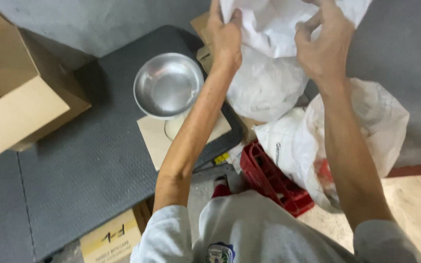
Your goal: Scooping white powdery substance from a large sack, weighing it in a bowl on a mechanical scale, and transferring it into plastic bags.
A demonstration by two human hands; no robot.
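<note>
My left hand (225, 36) grips the left edge of a white plastic bag (269, 73) at the top of the head view. On the bag's right side, my right hand (325, 46) has its fingers curled into the bunched top. The full, rounded bag hangs between both hands. Just left of my left forearm, a shiny metal bowl (166, 85) stands on a light square board (154, 139).
A dark mat (84, 165) covers the surface. An open cardboard box (15, 102) is at the left. Below the hands lie a red plastic crate (274, 180) and a second white sack (366, 126). Another small carton (110, 238) sits at the bottom.
</note>
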